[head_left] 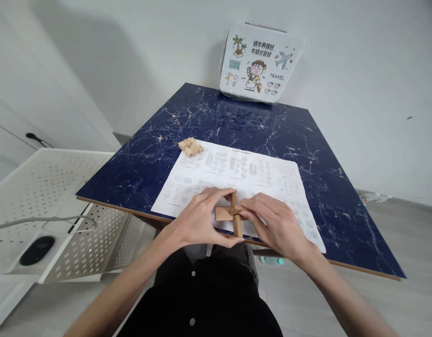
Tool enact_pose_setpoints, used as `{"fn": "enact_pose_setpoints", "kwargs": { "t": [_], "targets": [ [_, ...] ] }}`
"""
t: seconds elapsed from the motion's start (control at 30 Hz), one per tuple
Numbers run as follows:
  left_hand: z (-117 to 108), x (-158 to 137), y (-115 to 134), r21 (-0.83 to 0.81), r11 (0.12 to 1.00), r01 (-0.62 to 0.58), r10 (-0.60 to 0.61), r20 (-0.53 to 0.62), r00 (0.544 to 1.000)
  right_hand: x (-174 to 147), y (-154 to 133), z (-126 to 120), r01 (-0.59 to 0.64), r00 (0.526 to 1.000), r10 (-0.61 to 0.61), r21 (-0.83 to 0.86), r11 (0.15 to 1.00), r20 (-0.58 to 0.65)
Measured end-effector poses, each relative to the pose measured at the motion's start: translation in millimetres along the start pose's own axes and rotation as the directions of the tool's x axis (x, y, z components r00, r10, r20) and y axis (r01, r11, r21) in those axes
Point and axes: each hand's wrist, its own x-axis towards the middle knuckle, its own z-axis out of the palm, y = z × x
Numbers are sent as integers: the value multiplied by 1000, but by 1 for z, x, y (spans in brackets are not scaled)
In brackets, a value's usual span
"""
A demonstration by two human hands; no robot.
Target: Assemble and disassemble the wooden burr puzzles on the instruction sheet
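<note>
Near the front edge of the table, a cross-shaped assembly of interlocking wooden puzzle pieces (223, 214) sits between my two hands over a printed sheet (191, 173). My left hand (202, 215) spans the long upright bar, its index finger at the far end and its thumb at the near end. With thumb and fingers pinched together, my right hand (277, 220) grips a wooden puzzle piece at the middle of the cross; the fingers partly hide it. A smaller wooden block cluster (190, 147) rests at the sheet's far left corner.
The dark blue marbled table (160, 135) stands against the wall. At its back edge leans a white illustrated box (260, 65) in clear wrap. On the left are a white perforated cart (61, 168), a grey cable (75, 219) and a black oval device (37, 250).
</note>
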Motion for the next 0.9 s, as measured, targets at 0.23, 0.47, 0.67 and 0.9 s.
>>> {"fn": "enact_pose_setpoints", "kwargs": {
  "t": [0.23,0.47,0.67,0.9],
  "targets": [
    [-1,3,1,6,1000,-20,20,-8,1000,-7,1,5,-33,998,32,-21,999,-45],
    [2,5,5,24,998,-53,54,-37,998,-5,-1,-8,-84,996,82,56,995,31],
    [7,1,7,33,995,-93,95,-78,992,-13,-4,-3,24,999,-28,-80,996,-40],
    [13,-2,2,54,992,-117,123,-127,984,-17,4,-15,54,998,-53,-34,998,36]
  ]
}}
